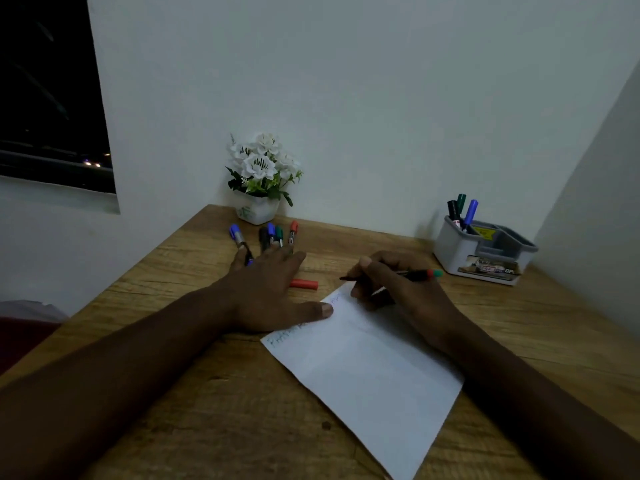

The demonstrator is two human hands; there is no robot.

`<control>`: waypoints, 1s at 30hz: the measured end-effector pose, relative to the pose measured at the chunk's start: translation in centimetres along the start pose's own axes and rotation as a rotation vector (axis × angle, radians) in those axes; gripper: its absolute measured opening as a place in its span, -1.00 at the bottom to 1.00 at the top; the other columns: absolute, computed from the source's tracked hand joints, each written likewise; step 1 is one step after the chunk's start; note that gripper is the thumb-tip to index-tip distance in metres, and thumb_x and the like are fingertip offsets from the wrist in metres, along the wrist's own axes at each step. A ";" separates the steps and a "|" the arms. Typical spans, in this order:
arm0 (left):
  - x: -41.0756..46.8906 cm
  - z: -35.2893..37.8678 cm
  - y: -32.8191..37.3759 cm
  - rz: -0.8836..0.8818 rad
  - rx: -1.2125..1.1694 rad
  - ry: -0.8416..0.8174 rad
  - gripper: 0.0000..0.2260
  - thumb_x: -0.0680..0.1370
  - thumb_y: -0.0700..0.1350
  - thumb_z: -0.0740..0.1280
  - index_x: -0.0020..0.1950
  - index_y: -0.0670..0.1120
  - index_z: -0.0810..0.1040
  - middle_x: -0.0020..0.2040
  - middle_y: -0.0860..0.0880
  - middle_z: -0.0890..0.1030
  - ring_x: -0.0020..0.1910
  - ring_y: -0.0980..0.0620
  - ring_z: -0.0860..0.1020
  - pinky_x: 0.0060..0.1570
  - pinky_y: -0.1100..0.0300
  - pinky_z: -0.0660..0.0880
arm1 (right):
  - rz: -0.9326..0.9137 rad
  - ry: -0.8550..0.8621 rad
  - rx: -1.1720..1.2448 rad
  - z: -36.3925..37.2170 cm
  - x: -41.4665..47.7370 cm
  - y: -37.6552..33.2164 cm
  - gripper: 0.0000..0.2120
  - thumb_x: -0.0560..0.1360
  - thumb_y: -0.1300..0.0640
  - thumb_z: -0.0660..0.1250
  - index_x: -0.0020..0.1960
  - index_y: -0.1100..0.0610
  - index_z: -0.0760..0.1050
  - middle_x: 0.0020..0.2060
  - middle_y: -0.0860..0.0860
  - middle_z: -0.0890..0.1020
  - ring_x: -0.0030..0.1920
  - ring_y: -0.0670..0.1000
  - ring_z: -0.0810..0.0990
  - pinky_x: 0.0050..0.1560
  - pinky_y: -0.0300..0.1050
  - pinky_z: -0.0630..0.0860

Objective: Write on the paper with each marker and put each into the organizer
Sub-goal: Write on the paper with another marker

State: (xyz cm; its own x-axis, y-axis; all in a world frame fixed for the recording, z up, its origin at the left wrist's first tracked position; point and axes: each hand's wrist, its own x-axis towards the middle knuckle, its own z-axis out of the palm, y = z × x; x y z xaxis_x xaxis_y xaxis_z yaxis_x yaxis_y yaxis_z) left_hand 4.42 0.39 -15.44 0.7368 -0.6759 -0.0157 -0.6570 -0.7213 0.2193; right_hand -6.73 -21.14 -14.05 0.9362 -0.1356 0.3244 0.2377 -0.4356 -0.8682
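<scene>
A white sheet of paper [367, 372] lies slanted on the wooden desk, with handwriting along its upper left edge. My right hand [391, 285] grips an uncapped marker [417, 274] whose tip is at the paper's far corner. A red cap [304, 284] lies just beyond the paper. My left hand [270, 289] rests flat, fingers spread, thumb pressing the paper's edge. Several capped markers [273, 235] lie beyond its fingertips, with a blue one [238, 237] at the left. The grey and white organizer [485, 251] at the far right holds three markers [462, 211].
A white pot of white flowers [259, 178] stands against the back wall behind the loose markers. A wall closes the desk's right side behind the organizer. The desk's left edge [145, 268] runs diagonally; a dark window is at the upper left.
</scene>
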 end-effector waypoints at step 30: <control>-0.2 0.1 -0.1 0.083 -0.014 -0.028 -0.17 0.23 0.62 -0.14 0.52 0.49 0.00 0.66 0.14 -0.09 0.61 0.09 -0.25 0.44 -0.35 -0.37 | 0.015 0.015 -0.209 0.7 2.7 1.6 -0.87 0.47 0.29 0.42 -0.25 0.26 0.56 -0.48 0.04 0.56 -0.45 -0.06 0.50 -0.39 -0.14 0.42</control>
State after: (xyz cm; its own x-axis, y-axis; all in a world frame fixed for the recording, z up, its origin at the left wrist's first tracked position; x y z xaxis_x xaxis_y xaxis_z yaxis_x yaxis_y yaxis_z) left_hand 4.36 0.57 -15.57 0.6749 -0.7375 -0.0238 -0.7134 -0.6604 0.2345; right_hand -3.66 -21.59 -14.79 0.9349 -0.1562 0.3187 0.1632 -0.6082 -0.7768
